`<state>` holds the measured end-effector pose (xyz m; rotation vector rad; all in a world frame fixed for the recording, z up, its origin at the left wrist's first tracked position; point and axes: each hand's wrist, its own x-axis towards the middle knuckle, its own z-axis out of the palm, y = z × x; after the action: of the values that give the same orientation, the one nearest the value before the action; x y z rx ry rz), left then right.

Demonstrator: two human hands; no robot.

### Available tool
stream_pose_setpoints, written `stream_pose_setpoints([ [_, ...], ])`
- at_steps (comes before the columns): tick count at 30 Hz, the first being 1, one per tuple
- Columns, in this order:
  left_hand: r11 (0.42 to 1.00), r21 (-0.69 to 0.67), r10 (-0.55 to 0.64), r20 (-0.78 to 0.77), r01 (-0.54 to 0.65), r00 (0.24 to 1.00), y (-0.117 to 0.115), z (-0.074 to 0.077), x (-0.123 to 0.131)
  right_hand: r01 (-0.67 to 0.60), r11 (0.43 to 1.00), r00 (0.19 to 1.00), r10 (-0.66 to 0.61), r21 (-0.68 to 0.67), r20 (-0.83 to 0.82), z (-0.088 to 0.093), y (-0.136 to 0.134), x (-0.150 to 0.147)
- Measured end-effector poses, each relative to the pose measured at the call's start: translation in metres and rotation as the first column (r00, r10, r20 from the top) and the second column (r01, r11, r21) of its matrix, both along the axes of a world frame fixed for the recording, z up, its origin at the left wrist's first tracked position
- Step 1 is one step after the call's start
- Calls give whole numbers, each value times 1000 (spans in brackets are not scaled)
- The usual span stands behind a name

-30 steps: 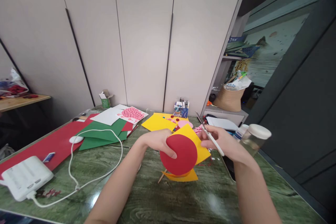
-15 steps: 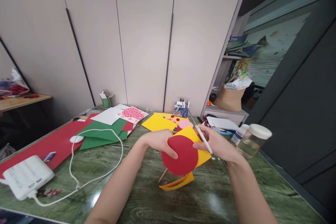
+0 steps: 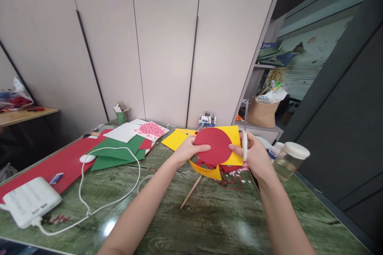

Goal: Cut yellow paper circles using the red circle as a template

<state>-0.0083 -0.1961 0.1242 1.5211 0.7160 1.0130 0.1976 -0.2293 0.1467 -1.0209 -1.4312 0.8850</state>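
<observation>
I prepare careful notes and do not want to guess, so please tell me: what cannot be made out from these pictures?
Head view: most fingers of the left hand, hidden under the red paper circle.
Head view: the middle of the yellow sheet, covered by that circle.
Head view: the handle of the scissors, partly hidden by the right hand.
Head view: the marks on the white power bank, too small and blurred.

Looks forward and down from the person's head, across the green tabletop (image 3: 227,219). Faces the pale cabinet doors (image 3: 164,48) beyond. Sits near the left hand (image 3: 189,151) and right hand (image 3: 255,153), framing both below centre. Spreads wide, from a wooden ledge (image 3: 26,116) at left to open shelving (image 3: 291,0) at right.
</observation>
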Motion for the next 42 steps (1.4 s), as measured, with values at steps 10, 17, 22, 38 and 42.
stream_pose_setpoints([
  [10, 998, 54, 27, -104, -21, 994, -27, 14, 1, -70, 997, 994, 71, 14, -87, 9, -12, -3],
  [17, 978, 46, 197, 99, -202, 975, -25, 14, 2, 135, 983, 984, -119, 123, -135, 4, -3, -3],
  [22, 920, -19, 360, 436, -391, 825, -21, 18, -1, 82, 959, 997, -83, 271, -5, 12, -21, -2],
  [38, 891, -89, 386, 666, -445, 638, -31, 29, -3, -275, 953, 890, 303, -131, 341, 3, -39, -50],
  [42, 890, -68, 372, 679, -450, 633, -32, 27, 0, -297, 949, 894, 315, -105, 320, 0, -36, -47],
])
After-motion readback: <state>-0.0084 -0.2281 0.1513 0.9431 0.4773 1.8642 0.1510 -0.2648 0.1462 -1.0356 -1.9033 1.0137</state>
